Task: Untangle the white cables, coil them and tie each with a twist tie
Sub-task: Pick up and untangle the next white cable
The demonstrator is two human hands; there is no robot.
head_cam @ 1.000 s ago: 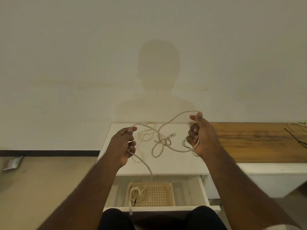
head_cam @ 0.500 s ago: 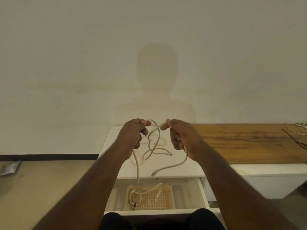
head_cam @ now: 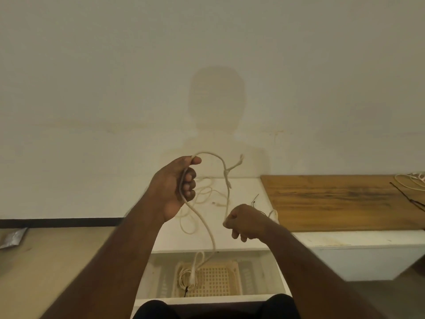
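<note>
My left hand (head_cam: 178, 187) is raised and grips a white cable (head_cam: 216, 157) that arches up from its thumb, passes a small knot with a loose end, and drops to my right hand (head_cam: 247, 223). My right hand, lower and curled into a fist, pinches that strand. The cable's other part hangs from my left fist down into the open drawer. More white cable (head_cam: 204, 196) lies tangled on the white desk top (head_cam: 250, 187). A thin black twist tie (head_cam: 254, 200) lies on the desk just above my right hand.
The open drawer (head_cam: 211, 298) below holds a cream plastic basket (head_cam: 216, 282) with a coiled white cable (head_cam: 186, 278) tied in black. A wooden board (head_cam: 333, 201) lies to the right, with another cable (head_cam: 411, 180) at its far end. A plain wall stands close behind.
My left hand rose and my right hand dropped, moving apart from their close position. The cable between them is drawn into a tall arch.
</note>
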